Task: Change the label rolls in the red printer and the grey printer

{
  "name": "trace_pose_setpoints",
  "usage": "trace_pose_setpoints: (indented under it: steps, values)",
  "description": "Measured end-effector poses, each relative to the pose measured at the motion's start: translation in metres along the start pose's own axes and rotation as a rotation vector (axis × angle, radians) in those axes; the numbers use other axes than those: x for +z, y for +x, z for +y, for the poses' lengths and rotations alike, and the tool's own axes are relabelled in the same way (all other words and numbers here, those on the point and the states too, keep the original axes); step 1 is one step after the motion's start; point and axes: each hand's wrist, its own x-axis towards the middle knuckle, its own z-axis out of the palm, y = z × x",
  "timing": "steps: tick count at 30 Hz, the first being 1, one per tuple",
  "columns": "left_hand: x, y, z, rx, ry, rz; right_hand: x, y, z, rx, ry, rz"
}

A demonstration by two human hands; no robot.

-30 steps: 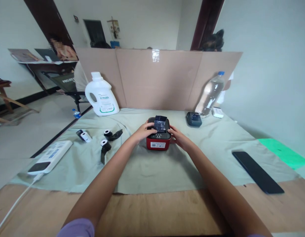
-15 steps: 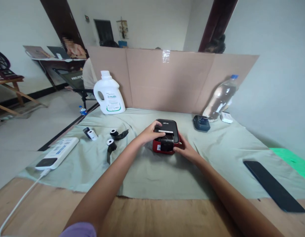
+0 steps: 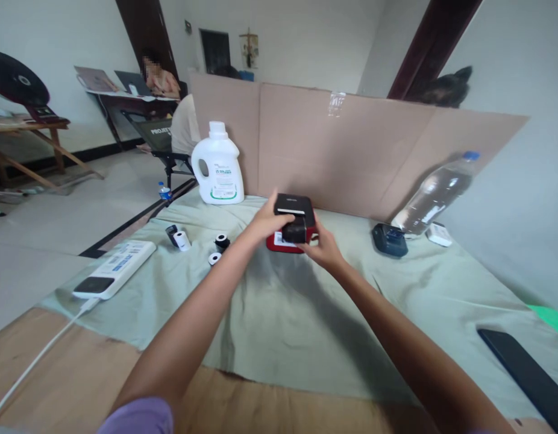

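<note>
1. Red-and-black boxy plastic label printer (image 3: 291, 222) sits on the pale green cloth (image 3: 279, 301) covering the worktop, near the middle and just in front of a brown cardboard screen (image 3: 351, 150).
2. Left hand (image 3: 263, 222) rests against the printer's left side, fingers laid flat on the lid.
3. Right hand (image 3: 322, 247) wraps the right front corner, fingers curled round a curl of dark label tape (image 3: 294, 230) at the slot.
4. Printer looks rigid, compact and fairly light; its smooth shell seems best gripped by both side walls, not by the hinged lid.
5. Left of it lie small label rolls (image 3: 218, 248), then a white power strip (image 3: 114, 269).
6. Behind stands a white plastic detergent jug (image 3: 218, 166).
7. To the right sit a dark blue small printer (image 3: 390, 240) and a clear water bottle (image 3: 435, 194).
</note>
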Motion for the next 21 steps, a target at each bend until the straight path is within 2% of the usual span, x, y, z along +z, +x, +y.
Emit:
trace_pose_setpoints:
  steps: [2, 5, 8, 11, 13, 16, 19, 21]
  values:
    - [-0.029, 0.018, -0.006, -0.013, -0.052, 0.121, 0.024, 0.041, -0.008, -0.055, 0.018, 0.002]
    - [-0.074, 0.039, -0.018, -0.056, -0.133, 0.229, 0.067, 0.09, -0.02, -0.139, 0.053, 0.022]
    - [-0.114, 0.053, -0.038, -0.074, -0.129, 0.285, 0.112, 0.117, -0.03, -0.189, 0.095, 0.015]
    - [-0.144, 0.06, -0.064, -0.096, -0.098, 0.296, 0.149, 0.126, -0.036, -0.135, 0.089, -0.034]
    - [-0.155, 0.063, -0.083, -0.124, -0.104, 0.293, 0.167, 0.128, -0.038, -0.091, 0.07, -0.075]
    - [-0.163, 0.064, -0.107, -0.179, -0.128, 0.321, 0.184, 0.132, -0.038, -0.056, 0.031, -0.121]
    - [-0.166, 0.066, -0.12, -0.201, -0.126, 0.346, 0.191, 0.136, -0.04, -0.048, 0.012, -0.132]
    - [-0.169, 0.067, -0.12, -0.204, -0.053, 0.363, 0.188, 0.134, -0.04, -0.048, 0.008, -0.145]
